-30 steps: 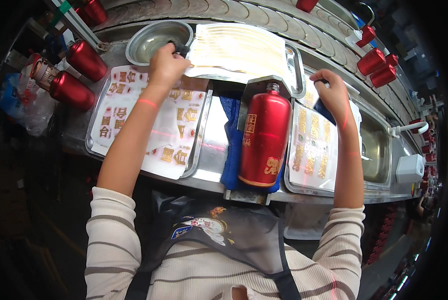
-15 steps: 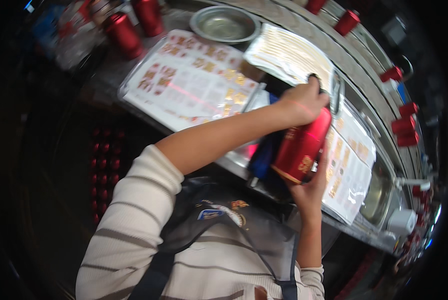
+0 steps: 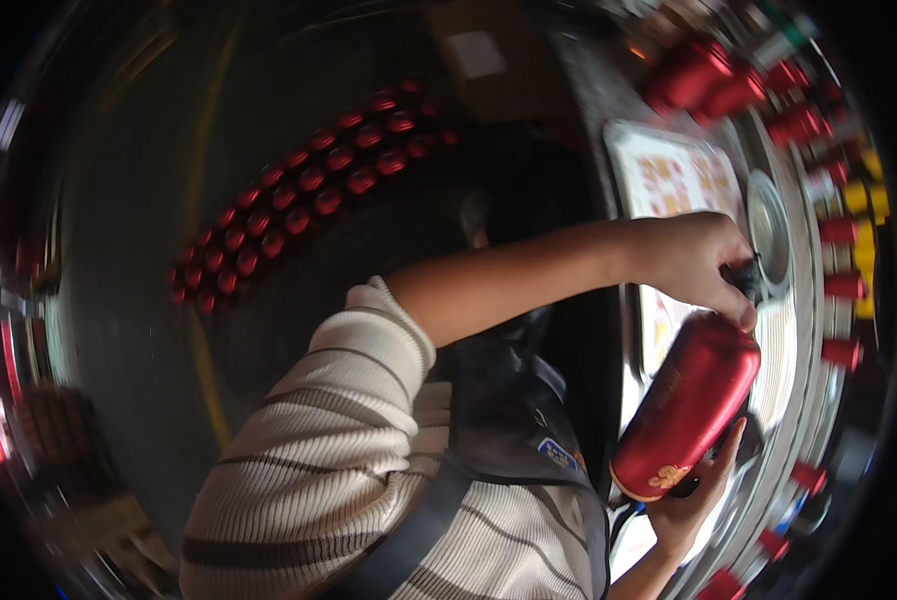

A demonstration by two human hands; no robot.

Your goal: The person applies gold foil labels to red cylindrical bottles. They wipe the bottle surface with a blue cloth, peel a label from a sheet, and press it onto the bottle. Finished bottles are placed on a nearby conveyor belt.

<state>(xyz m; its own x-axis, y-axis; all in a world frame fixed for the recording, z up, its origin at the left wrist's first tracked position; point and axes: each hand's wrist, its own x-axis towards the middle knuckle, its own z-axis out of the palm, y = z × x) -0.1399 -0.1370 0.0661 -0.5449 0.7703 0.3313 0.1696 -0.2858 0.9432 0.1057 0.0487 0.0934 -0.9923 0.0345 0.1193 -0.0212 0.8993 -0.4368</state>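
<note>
A red metal bottle (image 3: 684, 410) with gold lettering near its base hangs tilted in front of my chest, its neck end pointing up and away. My left hand (image 3: 697, 262) is closed at the neck end, its fingers curled around the black cap (image 3: 744, 275). Lower down, my right hand (image 3: 697, 510) grips the bottle from the far side near its base; part of those fingers is hidden behind it. Beyond my left wrist, a white sheet with gold and red stickers (image 3: 669, 180) lies on the worktop.
A round metal bowl (image 3: 769, 230) stands beside the sticker sheet. Several red bottles (image 3: 689, 75) crowd the worktop's far end, and more red bottles (image 3: 844, 288) line the strip along the right. On the dark floor to the left, rows of red round-topped items (image 3: 309, 180) stand packed together.
My view has swung left, bringing the floor and its red rows into sight. The bottle stays in both hands and now appears farther right and lower.
</note>
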